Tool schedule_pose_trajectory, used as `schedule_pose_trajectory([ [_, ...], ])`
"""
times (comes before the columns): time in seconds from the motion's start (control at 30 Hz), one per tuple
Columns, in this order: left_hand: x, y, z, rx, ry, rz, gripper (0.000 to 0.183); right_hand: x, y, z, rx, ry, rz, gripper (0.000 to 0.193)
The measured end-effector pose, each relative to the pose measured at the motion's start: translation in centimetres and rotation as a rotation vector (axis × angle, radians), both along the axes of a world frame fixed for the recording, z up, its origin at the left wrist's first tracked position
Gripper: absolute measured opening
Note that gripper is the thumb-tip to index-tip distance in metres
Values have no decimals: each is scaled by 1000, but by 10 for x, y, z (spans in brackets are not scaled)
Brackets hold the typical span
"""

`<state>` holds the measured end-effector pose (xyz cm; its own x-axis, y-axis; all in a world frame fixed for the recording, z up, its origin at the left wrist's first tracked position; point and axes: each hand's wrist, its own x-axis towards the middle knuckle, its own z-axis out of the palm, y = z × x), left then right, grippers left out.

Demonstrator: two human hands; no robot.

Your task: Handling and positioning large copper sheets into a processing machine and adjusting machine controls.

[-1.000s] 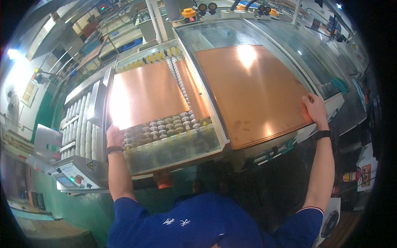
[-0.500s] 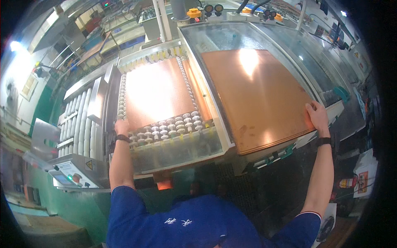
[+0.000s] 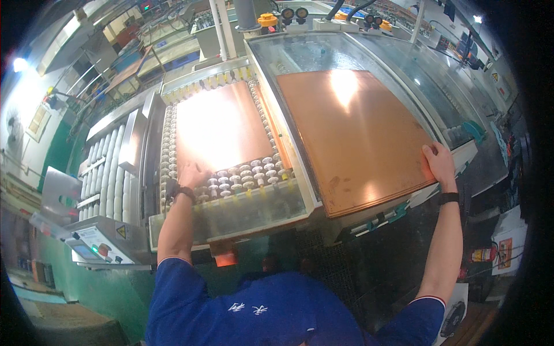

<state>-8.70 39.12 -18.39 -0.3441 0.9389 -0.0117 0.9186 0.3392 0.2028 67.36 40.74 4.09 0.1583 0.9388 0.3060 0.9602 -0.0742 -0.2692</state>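
A shiny copper sheet [image 3: 231, 127] lies flat on a bed of white roller wheels [image 3: 254, 173]. My left hand [image 3: 193, 175] is at this sheet's near left corner, its fingers stretched out over the edge and nothing gripped in them. To the right, a stack of copper sheets [image 3: 358, 138] rests on the machine's glass-like cover, dark smudges showing near its front left. My right hand [image 3: 441, 164] holds the stack's right edge near the front corner, with the thumb on top; its fingertips are partly hidden.
Left of the wheels stands a unit of long pale rollers [image 3: 107, 167], with a control panel [image 3: 95, 245] at its front. Clear covers [image 3: 415, 63] extend behind the stack. A fire extinguisher [image 3: 483, 254] stands at the far right.
My left hand has moved right, from the frame at the sheet's left side onto its near left corner. My right hand stays at the stack's edge.
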Motion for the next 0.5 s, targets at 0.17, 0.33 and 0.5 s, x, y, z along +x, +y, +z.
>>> schedule_pose_trajectory([
  [0.17,9,1,2,-5,-30,4,52,6,0,-1,-37,3,2,46],
  [0.33,15,1,4,22,-41,3,50,3,1,-2,-18,-21,-20,48],
  [0.5,66,-2,47,-54,-275,-147,64,5,0,-3,-30,-52,-67,53],
])
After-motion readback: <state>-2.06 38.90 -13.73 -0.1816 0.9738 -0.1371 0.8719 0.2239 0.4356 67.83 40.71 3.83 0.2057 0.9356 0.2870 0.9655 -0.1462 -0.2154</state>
